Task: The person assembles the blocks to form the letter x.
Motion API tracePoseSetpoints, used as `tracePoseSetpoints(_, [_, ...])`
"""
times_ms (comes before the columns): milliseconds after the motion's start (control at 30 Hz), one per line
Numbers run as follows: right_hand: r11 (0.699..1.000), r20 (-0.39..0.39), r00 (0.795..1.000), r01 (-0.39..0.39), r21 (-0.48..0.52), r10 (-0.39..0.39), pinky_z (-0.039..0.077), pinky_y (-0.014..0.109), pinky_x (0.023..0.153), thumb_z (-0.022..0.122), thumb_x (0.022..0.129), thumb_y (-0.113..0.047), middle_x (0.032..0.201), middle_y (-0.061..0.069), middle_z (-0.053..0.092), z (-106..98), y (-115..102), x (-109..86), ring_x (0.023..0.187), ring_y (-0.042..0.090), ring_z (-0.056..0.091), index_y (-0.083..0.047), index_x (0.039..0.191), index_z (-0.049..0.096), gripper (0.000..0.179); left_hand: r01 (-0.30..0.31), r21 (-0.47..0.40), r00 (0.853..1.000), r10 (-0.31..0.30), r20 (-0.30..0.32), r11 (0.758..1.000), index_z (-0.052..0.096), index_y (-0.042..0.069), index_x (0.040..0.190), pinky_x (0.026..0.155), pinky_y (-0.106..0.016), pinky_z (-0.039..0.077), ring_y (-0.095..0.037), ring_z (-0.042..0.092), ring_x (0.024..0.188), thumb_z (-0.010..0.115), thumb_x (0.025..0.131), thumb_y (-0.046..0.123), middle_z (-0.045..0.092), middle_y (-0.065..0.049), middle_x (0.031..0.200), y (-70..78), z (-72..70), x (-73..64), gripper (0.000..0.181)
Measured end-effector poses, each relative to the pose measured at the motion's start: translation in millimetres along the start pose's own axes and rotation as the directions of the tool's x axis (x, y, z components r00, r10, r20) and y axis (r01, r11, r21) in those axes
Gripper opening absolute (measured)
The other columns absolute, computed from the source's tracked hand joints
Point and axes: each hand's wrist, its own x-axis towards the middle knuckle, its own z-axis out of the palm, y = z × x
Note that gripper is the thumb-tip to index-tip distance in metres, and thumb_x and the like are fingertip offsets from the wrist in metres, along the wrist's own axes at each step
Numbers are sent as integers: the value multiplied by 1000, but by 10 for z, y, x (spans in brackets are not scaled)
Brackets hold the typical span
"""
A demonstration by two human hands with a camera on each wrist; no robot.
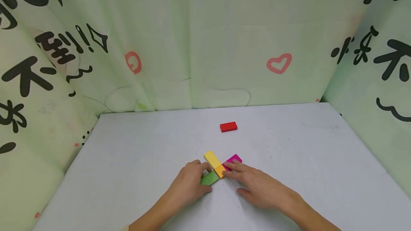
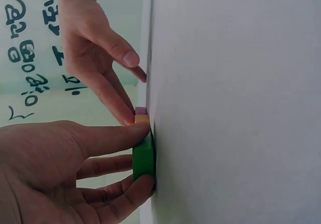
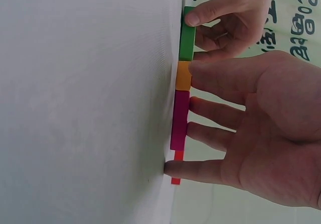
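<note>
My left hand [image 1: 192, 180] holds a green block [image 1: 209, 179] flat on the table, thumb at its near side and fingers at its far side. Against the inner end of the green block lies an orange block [image 1: 219, 171]. A yellow block [image 1: 212, 158] extends from the orange one toward the back, and a magenta block [image 1: 236, 158] slants off to the right. My right hand [image 1: 261, 187] has its fingers straight, with fingertips at the orange and magenta blocks. In the right wrist view, those fingers reach along the side of the magenta block [image 3: 179, 121].
Farther back on the white table [image 1: 135, 145] lies a red block [image 1: 228, 127], apart from the others. A pale green curtain [image 1: 224, 38] with black lettering and red hearts hangs around the table's back and sides.
</note>
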Motion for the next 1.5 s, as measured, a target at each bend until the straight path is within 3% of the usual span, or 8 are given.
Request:
tracePoseSetpoints(300, [1000,0,1000,6,-1,-6,48,52,111,74,95,-14,161,5,48,-3,-10,1,147,32,48,-15,152,55,60,19,26,1000,-19,-6,999,75,16,110,68,-22,49,-7,53,73,92,78,23,60,5,86,4,28,9,37])
tracePoseSetpoints(833, [1000,2,1000,0,3,0,47,51,113,73,96,-14,162,4,47,-3,-8,12,149,31,46,-15,153,55,60,-5,48,1000,6,-27,999,76,16,110,68,-22,48,-6,53,73,93,77,23,61,5,86,6,50,21,38])
tracePoseSetpoints(1500, [997,-13,998,58,-50,-59,49,50,110,72,96,-10,161,3,48,-21,24,-14,148,31,47,-16,153,54,60,-13,46,999,15,-40,999,75,15,110,71,-24,51,-7,54,76,92,78,22,62,5,87,24,56,16,37])
